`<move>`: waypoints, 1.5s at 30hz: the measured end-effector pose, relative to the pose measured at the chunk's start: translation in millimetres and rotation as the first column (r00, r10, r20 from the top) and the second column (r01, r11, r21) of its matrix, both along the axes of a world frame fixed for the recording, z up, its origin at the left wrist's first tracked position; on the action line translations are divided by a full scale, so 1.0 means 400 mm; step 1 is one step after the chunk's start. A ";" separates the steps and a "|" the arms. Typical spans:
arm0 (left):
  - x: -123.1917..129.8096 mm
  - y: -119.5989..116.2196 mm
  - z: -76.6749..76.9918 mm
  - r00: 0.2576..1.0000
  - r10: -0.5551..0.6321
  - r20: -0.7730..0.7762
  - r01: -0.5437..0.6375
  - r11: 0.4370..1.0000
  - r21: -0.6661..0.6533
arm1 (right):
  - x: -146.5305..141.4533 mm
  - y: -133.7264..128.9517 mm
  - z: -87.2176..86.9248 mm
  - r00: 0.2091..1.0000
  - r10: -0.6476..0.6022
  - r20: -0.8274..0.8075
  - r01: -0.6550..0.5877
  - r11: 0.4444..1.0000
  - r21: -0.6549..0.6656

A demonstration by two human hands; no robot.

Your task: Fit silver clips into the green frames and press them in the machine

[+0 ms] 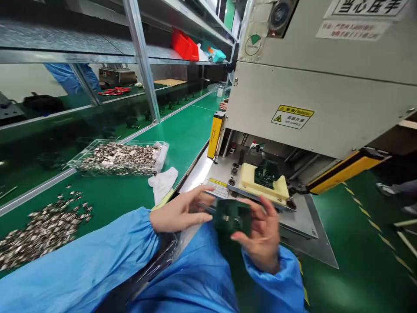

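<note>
A dark, glossy plastic housing (233, 217) with small metal pieces in it is held over my lap. My right hand (262, 228) grips its right side, thumb in front and fingers along the back and top. Close to its left edge is my left hand (184, 211), with thumb and fingers apart; whether the tips touch the housing I cannot tell. Beyond my hands, a similar dark part (267, 174) sits in a cream-coloured fixture (247, 176) on the bed of a press machine (312, 95).
Yellow guard bars (215, 134) flank the press opening. On the green bench (185, 130) stand a clear tray (163, 156) of small metal pieces, a loose pile (48, 226) of them and a white cloth (164, 184). A red bin (185, 45) stands on the shelf.
</note>
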State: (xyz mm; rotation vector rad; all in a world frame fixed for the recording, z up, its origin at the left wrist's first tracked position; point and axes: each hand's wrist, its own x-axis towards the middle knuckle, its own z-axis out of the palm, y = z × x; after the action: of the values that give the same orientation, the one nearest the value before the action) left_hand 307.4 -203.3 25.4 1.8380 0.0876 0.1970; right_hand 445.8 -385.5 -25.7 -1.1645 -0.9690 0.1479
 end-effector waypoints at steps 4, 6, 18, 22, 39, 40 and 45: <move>0.244 -0.038 0.052 0.965 0.094 0.244 -0.163 0.946 0.280 | 0.156 -0.121 0.041 0.879 -0.470 -0.085 0.477 0.865 0.154; 0.354 -0.066 0.066 0.958 0.071 0.277 -0.161 0.934 0.319 | 0.218 -0.155 0.056 0.840 -0.537 -0.073 0.542 0.825 0.161; 0.285 0.037 0.075 0.881 0.441 0.174 -0.424 0.897 -0.124 | 0.391 -0.040 0.126 0.985 -0.159 0.073 0.169 0.973 -0.157; 0.123 0.092 0.008 0.913 0.407 -0.030 -0.408 0.907 -0.101 | 0.416 -0.004 0.139 0.992 -0.086 0.087 0.108 0.951 -0.290; 0.059 0.089 -0.121 0.963 0.172 -0.209 -0.185 0.982 -0.046 | 0.339 -0.099 0.081 0.760 -0.508 0.406 0.630 0.728 -0.268; 0.058 0.093 -0.123 0.966 0.162 -0.201 -0.176 0.983 -0.052 | 0.334 -0.136 0.057 0.708 -0.613 0.349 0.698 0.680 -0.222; 0.054 0.117 -0.128 0.971 0.127 -0.202 -0.147 0.985 -0.086 | 0.313 -0.306 -0.100 0.556 -0.826 -0.089 0.766 0.551 -0.332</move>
State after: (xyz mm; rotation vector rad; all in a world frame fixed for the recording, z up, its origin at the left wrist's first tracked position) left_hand 329.2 -156.4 -25.6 1.7475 0.3568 0.1056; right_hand 571.0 -507.9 -65.6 -1.6971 -0.1098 -0.3480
